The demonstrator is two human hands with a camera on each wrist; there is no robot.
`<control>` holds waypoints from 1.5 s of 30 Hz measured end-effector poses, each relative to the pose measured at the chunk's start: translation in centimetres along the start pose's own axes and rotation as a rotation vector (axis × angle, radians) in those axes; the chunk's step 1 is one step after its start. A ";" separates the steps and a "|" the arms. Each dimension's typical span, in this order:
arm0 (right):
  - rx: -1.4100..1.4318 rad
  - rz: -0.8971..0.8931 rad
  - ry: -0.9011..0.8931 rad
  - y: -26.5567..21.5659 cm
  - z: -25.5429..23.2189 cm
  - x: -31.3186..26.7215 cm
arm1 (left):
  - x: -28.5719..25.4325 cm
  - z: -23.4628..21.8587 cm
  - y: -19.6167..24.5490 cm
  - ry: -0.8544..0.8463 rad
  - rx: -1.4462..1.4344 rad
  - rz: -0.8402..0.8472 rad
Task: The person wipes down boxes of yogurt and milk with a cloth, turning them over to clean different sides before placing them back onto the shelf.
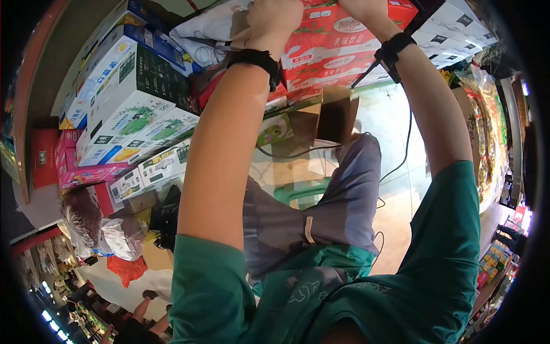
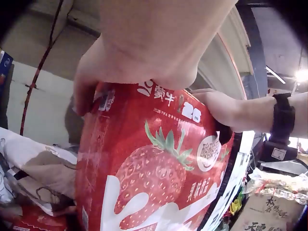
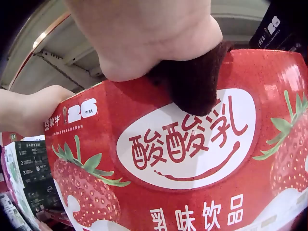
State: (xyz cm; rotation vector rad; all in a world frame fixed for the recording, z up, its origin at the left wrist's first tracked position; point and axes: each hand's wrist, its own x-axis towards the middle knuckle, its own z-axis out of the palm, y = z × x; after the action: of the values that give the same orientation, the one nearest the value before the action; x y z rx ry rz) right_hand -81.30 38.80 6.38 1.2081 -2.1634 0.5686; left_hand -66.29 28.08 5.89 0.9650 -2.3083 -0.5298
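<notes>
While both arms are reaching overhead, the left hand (image 1: pixel 274 20) is curling its grip round one top edge of the red strawberry carton (image 1: pixel 335 34), and the right hand (image 2: pixel 222 107) is gripping the opposite edge; the carton is sitting atop stacked red cartons (image 1: pixel 326 71), beside a white sack (image 1: pixel 209 28).

I count two of my hands, left hand (image 1: pixel 274 20) and right hand (image 1: pixel 356 6), on one red strawberry-printed cardboard drink carton (image 1: pixel 338 28), and two black wrist straps (image 1: pixel 255 59).
</notes>
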 end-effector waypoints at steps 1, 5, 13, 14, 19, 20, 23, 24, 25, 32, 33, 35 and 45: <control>0.001 -0.001 0.002 0.1 -0.1 0.1 | 0.0 -0.3 0.3 -0.020 0.002 -0.015; -0.004 -0.005 0.013 0.0 -0.1 0.0 | -0.3 -1.0 1.0 -0.062 -0.002 -0.048; -0.006 0.015 0.023 -0.1 0.1 0.1 | 0.2 0.3 0.1 0.012 -0.024 -0.004; -0.008 0.010 0.030 0.0 0.2 0.1 | 0.2 0.3 0.1 0.016 -0.020 -0.001; 0.000 0.011 0.028 -0.1 0.2 0.0 | 0.0 0.0 0.4 -0.012 -0.032 -0.012; 0.004 0.008 0.034 -0.1 0.2 0.0 | 0.5 1.1 -0.5 0.014 -0.021 0.008; 0.004 0.026 0.018 -0.5 -0.3 0.0 | 0.2 0.8 -0.3 -0.012 -0.016 -0.013; 0.000 0.041 0.009 -0.7 -0.5 0.0 | 0.0 0.3 0.1 -0.042 -0.019 -0.029; 0.008 0.024 0.009 -0.6 -0.5 0.0 | 0.3 0.7 -0.1 -0.023 -0.027 0.000; 0.150 -0.072 0.002 0.1 -2.4 -0.2 | 1.1 2.6 -2.8 0.005 0.066 0.091; 0.155 -0.072 0.001 0.3 -2.2 -0.2 | 1.3 3.0 -3.2 0.018 0.042 0.104; 0.162 -0.089 0.001 0.7 -1.8 0.0 | 0.9 2.8 -3.0 0.053 -0.014 0.120; 0.206 -0.082 -0.003 2.2 -0.2 -0.4 | 0.3 2.4 -3.0 0.116 -0.052 0.180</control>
State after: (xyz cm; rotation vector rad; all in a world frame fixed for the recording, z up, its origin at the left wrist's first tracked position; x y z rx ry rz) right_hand -82.93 40.26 6.10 1.3997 -2.0865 0.7700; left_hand -66.44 26.24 2.51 0.7351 -2.2385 -0.4456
